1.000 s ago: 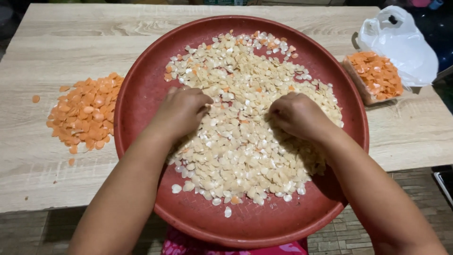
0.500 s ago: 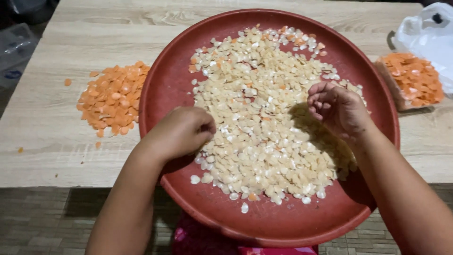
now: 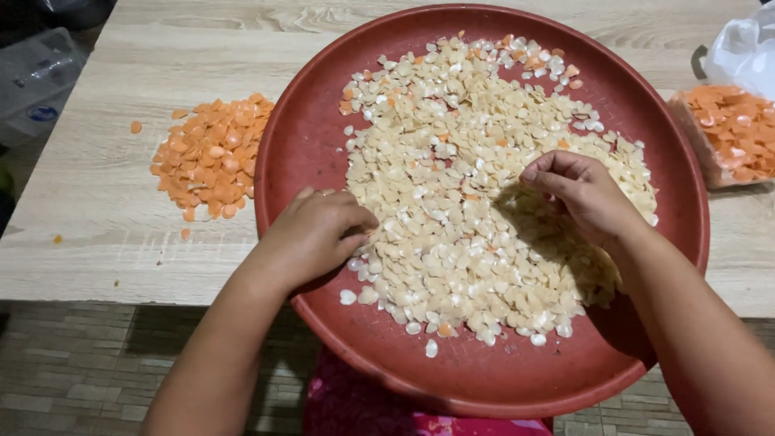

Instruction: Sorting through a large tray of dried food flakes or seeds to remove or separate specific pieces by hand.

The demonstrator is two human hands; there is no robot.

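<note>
Left hand (image 3: 316, 234): curled shut, resting on the pale chips (image 3: 484, 202) at the pile's left edge.
Right hand (image 3: 585, 194): fingers pinched together over the chips; I cannot tell if it holds one.
Chips: heaped in the big red tray (image 3: 299, 153).
Risk: the tray hangs over the bench (image 3: 105, 202) edge. A hard push could tip it.
Around: orange chips (image 3: 211, 153) on the bench, a bag of orange chips (image 3: 731, 133) on the right.

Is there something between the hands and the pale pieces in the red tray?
Nothing visible. The left hand rests on the pale pieces at their left edge, and the right hand reaches into them from the right, inside the red tray.
</note>
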